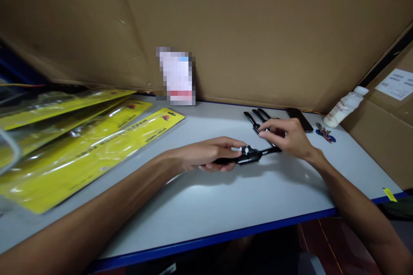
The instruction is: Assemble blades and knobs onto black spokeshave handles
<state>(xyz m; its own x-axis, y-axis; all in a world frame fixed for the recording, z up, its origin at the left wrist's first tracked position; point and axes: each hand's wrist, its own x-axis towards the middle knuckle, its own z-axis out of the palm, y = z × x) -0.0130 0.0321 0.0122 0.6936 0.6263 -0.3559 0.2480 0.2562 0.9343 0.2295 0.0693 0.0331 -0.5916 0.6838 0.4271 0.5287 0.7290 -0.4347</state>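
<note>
Black tool (248, 156) at frame center: we grip its handle end in our left hand (206, 154), fingers wrapped around it, while our right hand (287, 137) pinches its far end over the white table (226, 206).

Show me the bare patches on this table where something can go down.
Bare: the table strip between both forearms and the blue front edge; also behind the left hand, toward the cardboard wall. Crowded: yellow packages at left; black tools, phone, keys, bottle behind the right hand.
</note>
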